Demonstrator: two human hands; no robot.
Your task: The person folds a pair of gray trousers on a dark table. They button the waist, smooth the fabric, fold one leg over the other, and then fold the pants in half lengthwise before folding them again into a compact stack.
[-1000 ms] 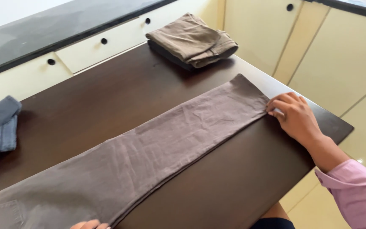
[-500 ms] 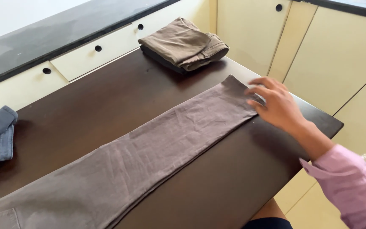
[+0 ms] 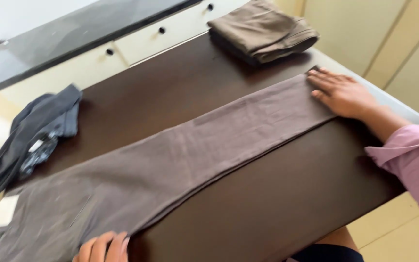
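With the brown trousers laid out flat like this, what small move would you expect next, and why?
Probably the right hand lifts the leg end of the brown trousers and carries it toward the waist end. The trousers lie flat, legs stacked, along the dark table; the right hand presses the hem, the left hand rests at the waist, and a folded pair sits beyond.

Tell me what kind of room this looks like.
Probably a room at home, set up for folding laundry: brown trousers lie flat on a dark wooden table, a folded stack waits beyond, and cream drawers line the wall.
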